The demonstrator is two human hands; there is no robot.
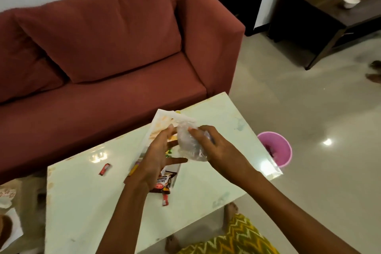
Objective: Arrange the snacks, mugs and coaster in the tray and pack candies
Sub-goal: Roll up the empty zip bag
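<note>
- The clear plastic bag (188, 144) is crumpled and see-through. It is held up in the middle of the frame, above the tray, between both hands.
- The right hand (208, 146) grips the bag from the right, its fingers (194, 131) curled round the plastic and clamped on it.
- The left hand (156, 154) stands at the bag's left side. Its fingers (170, 129) are nearly straight with the tips against the bag's upper left edge, and the thumb is spread out under the bag. I cannot tell whether they pinch the plastic.
- What lies inside the bag cannot be made out.
- The white tray (162, 119) lies slantwise on the counter (86, 202) beneath the hands, mostly hidden by them.
- At the tray's lower end sits a dark salted peanuts packet (162, 183); yellow and green wrappers show further up.
- One red candy (165, 199) lies on the counter just below the packet. Another red candy (104, 169) lies well apart to the left.
- A pink bin (276, 148) stands on the floor just off the counter's right edge.
- A red sofa (103, 47) fills the upper left of the frame.
- A dark side table with a white bowl (350, 1) is at the upper right.
</note>
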